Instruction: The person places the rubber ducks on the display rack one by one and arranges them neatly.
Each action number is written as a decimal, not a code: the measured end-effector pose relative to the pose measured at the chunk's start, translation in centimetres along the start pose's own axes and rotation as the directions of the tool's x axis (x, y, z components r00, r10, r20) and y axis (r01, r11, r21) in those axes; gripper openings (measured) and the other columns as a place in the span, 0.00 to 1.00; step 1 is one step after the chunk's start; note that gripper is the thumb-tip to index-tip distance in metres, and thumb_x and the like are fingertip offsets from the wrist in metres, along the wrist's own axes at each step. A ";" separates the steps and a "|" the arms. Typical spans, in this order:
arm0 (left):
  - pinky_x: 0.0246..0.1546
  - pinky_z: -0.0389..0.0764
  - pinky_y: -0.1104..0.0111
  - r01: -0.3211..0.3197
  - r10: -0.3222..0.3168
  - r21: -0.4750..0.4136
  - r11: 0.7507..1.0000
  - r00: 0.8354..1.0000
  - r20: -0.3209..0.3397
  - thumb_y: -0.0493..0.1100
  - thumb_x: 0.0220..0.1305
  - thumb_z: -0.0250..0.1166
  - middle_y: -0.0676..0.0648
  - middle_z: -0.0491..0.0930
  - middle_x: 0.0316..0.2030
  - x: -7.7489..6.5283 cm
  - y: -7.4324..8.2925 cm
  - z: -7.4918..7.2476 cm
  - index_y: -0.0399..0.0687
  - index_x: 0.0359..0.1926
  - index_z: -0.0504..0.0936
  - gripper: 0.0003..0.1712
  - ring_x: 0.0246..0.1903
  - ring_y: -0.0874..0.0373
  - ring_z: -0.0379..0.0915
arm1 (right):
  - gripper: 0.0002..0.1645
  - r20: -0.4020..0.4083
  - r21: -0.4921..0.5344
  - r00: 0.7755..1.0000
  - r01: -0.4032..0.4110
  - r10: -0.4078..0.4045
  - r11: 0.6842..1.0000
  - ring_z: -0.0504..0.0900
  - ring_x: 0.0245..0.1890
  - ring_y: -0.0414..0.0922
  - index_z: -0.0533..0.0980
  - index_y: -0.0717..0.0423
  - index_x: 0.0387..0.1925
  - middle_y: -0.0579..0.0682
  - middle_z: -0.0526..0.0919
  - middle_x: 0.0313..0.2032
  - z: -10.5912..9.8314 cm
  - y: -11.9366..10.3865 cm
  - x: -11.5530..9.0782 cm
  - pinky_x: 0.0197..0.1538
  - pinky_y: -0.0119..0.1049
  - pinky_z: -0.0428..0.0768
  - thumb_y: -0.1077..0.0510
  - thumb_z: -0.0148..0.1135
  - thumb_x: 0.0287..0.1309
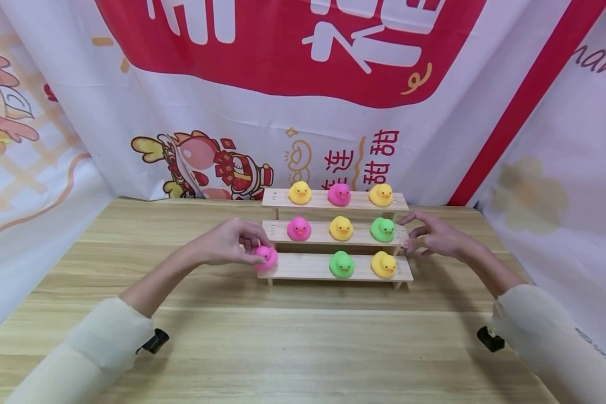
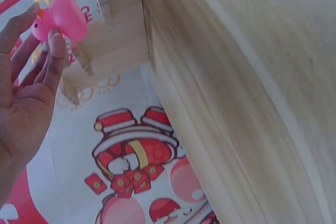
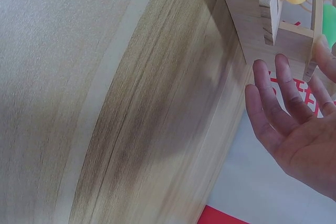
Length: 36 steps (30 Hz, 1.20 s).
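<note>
At the left end of the bottom step of a three-tier wooden stand (image 1: 303,268), my left hand (image 1: 234,242) pinches a pink rubber duck (image 1: 267,256) between thumb and fingers. The left wrist view shows that same pink duck (image 2: 67,18) at my fingertips. My right hand (image 1: 431,233) is at the stand's right end, fingers loosely bent, near the green duck (image 1: 383,229) on the middle step. In the right wrist view, the thumb of this hand (image 3: 302,132) touches or nearly touches the step's end. Nothing shows in its grasp.
Another green duck (image 1: 341,264) and a yellow duck (image 1: 384,264) sit on the bottom step. Pink duck (image 1: 299,229) and yellow duck (image 1: 341,228) share the middle step. The top step holds yellow and pink ducks (image 1: 339,194). A printed cloth (image 1: 222,112) hangs behind the wooden table (image 1: 293,348).
</note>
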<state>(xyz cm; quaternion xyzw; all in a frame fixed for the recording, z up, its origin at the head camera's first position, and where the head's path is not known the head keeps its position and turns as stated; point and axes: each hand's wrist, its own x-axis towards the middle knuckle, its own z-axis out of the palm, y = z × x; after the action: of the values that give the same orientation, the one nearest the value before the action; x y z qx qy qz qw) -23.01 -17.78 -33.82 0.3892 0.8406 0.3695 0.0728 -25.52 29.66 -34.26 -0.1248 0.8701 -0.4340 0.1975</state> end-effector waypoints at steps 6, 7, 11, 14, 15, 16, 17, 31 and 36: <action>0.36 0.84 0.68 -0.021 0.020 -0.023 1.000 1.000 -0.010 0.34 0.55 0.78 0.48 0.84 0.36 0.9 0.4 1.6 0.39 0.41 0.90 0.11 0.34 0.56 0.78 | 0.33 -0.001 -0.006 1.000 0.004 -0.004 1.000 0.84 0.44 0.51 0.61 0.63 0.67 0.62 0.83 0.41 0.0 0.0 -0.1 0.44 0.55 0.87 0.62 0.64 0.67; 0.36 0.84 0.68 -0.025 0.024 -0.028 0.999 1.000 -0.013 0.33 0.55 0.78 0.48 0.84 0.36 1.1 0.4 1.8 0.38 0.41 0.90 0.11 0.33 0.56 0.78 | 0.33 0.000 -0.007 1.000 0.007 -0.007 1.000 0.84 0.44 0.51 0.61 0.64 0.67 0.62 0.83 0.41 0.0 0.0 -0.1 0.44 0.55 0.87 0.62 0.64 0.67; 0.36 0.84 0.68 -0.046 0.046 -0.023 0.999 0.998 -0.037 0.33 0.54 0.79 0.48 0.84 0.36 1.7 0.6 2.8 0.38 0.40 0.90 0.11 0.33 0.57 0.78 | 0.33 0.001 -0.005 1.000 0.002 -0.002 1.000 0.83 0.44 0.51 0.61 0.63 0.67 0.61 0.83 0.41 0.1 0.0 0.0 0.45 0.55 0.87 0.62 0.64 0.67; 0.35 0.84 0.69 -0.066 0.065 -0.002 0.998 0.996 -0.054 0.33 0.53 0.79 0.48 0.85 0.37 2.2 0.9 3.4 0.38 0.41 0.91 0.12 0.33 0.58 0.78 | 0.33 0.002 -0.011 1.000 -0.010 0.010 1.000 0.83 0.45 0.52 0.61 0.62 0.68 0.61 0.83 0.42 0.1 0.0 0.0 0.46 0.56 0.87 0.62 0.64 0.67; 0.35 0.84 0.69 -0.071 0.071 0.000 0.997 0.996 -0.059 0.33 0.53 0.79 0.47 0.85 0.38 2.4 0.9 3.6 0.37 0.41 0.90 0.12 0.33 0.59 0.78 | 0.33 0.002 -0.014 1.000 -0.010 0.011 1.000 0.83 0.46 0.51 0.60 0.62 0.68 0.62 0.83 0.43 0.0 0.1 0.1 0.46 0.56 0.87 0.62 0.64 0.67; 0.35 0.84 0.69 -0.079 0.079 0.002 0.997 0.995 -0.063 0.32 0.53 0.79 0.46 0.85 0.39 2.5 1.0 3.8 0.37 0.41 0.90 0.12 0.33 0.59 0.78 | 0.33 0.002 -0.014 1.000 -0.013 0.013 1.000 0.83 0.45 0.51 0.60 0.62 0.68 0.61 0.83 0.43 0.0 0.1 0.1 0.46 0.56 0.87 0.61 0.64 0.67; 0.35 0.85 0.69 -0.085 0.085 0.004 0.996 0.994 -0.066 0.32 0.53 0.79 0.46 0.85 0.39 2.6 1.1 4.0 0.36 0.41 0.90 0.12 0.33 0.59 0.78 | 0.33 0.002 -0.014 1.000 -0.012 0.012 1.000 0.83 0.45 0.51 0.60 0.62 0.68 0.61 0.83 0.43 0.0 0.1 0.1 0.46 0.56 0.87 0.61 0.64 0.67; 0.36 0.85 0.68 -0.099 0.100 0.023 0.995 0.992 -0.078 0.33 0.55 0.78 0.46 0.84 0.39 3.6 1.7 5.8 0.35 0.42 0.90 0.12 0.34 0.61 0.78 | 0.33 0.002 -0.001 1.000 0.005 -0.005 1.000 0.84 0.44 0.51 0.60 0.64 0.68 0.60 0.82 0.41 0.0 0.1 0.0 0.44 0.56 0.87 0.63 0.63 0.68; 0.36 0.85 0.69 -0.077 0.078 0.024 0.997 0.994 -0.080 0.34 0.56 0.79 0.47 0.84 0.39 3.6 1.7 6.0 0.36 0.43 0.90 0.13 0.34 0.61 0.77 | 0.33 0.003 0.007 1.000 0.002 -0.002 1.000 0.84 0.44 0.52 0.60 0.63 0.68 0.61 0.83 0.41 0.0 0.1 0.1 0.44 0.56 0.87 0.63 0.63 0.67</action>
<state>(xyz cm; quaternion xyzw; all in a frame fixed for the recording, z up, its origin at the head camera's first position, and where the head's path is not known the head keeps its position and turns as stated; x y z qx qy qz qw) -22.01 -11.09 -36.37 0.4070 0.8309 0.3789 0.0203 -25.60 29.72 -34.39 -0.1255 0.8682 -0.4371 0.1987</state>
